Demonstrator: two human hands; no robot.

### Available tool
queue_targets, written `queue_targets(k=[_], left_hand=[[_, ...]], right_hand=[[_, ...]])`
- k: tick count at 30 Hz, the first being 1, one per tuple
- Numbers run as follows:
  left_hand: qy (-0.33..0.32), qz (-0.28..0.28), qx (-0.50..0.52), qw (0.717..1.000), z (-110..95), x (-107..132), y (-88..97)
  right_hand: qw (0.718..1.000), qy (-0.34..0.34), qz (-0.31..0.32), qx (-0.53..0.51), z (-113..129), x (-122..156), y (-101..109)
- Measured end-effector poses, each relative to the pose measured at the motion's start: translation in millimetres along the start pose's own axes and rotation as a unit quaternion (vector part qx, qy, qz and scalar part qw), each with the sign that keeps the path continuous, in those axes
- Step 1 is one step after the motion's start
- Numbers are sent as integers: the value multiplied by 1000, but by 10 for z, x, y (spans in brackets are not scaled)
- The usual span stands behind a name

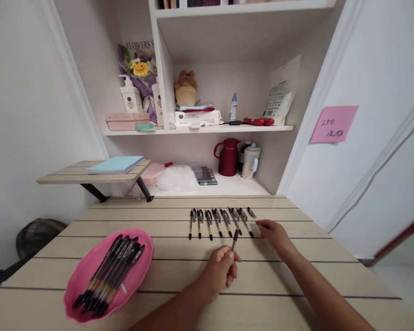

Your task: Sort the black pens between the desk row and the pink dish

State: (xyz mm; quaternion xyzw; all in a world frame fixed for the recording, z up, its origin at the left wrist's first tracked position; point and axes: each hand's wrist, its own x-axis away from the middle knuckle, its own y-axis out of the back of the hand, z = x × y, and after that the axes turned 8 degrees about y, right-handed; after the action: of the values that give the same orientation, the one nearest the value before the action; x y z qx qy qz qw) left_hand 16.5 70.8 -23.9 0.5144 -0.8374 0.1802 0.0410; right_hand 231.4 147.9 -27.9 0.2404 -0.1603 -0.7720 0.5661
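Note:
My left hand (222,269) is closed around a pen (235,240), whose dark end points up and away from me. Whether that end is a cap cannot be told. To its right, my right hand (275,233) hovers low over the table with bent fingers and nothing visible in them. Closest to those fingers lies a small black pen cap (251,212). Several pens (209,225) lie in a row beyond my left hand, with black caps (226,216) beside their far ends. A pink dish (145,271) on the left holds a bundle of pens (112,273).
The wooden slatted table (179,280) meets a white shelf unit at its back. A raised wooden stand (65,172) bears light-blue paper (115,164) at back left. On the low shelf stand a red jug (228,158), a pale cup (250,162) and a white plastic bag (177,178).

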Motion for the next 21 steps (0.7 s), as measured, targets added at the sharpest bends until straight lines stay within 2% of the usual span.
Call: queue_targets(k=[2, 5, 7, 11, 16, 21], left_hand=[[-5, 9, -10, 1000, -4, 11, -11], [-15, 15, -23, 1000, -15, 22, -29], [-16, 18, -29, 999, -21, 27, -36], [-15, 27, -32, 999, -15, 26, -39], [-12, 22, -34, 999, -13, 19, -46], [-5, 17, -44, 999, -43, 36, -62]], right_hand=[[990, -16, 37, -136, 150, 124, 23], [925, -36, 64, -373, 430, 290, 48], [900, -34, 55, -431, 591, 368, 61], [898, -12, 46, -438, 733, 439, 72], [911, 21, 36, -411, 707, 472, 58], [914, 29, 54, -400, 713, 511, 60]])
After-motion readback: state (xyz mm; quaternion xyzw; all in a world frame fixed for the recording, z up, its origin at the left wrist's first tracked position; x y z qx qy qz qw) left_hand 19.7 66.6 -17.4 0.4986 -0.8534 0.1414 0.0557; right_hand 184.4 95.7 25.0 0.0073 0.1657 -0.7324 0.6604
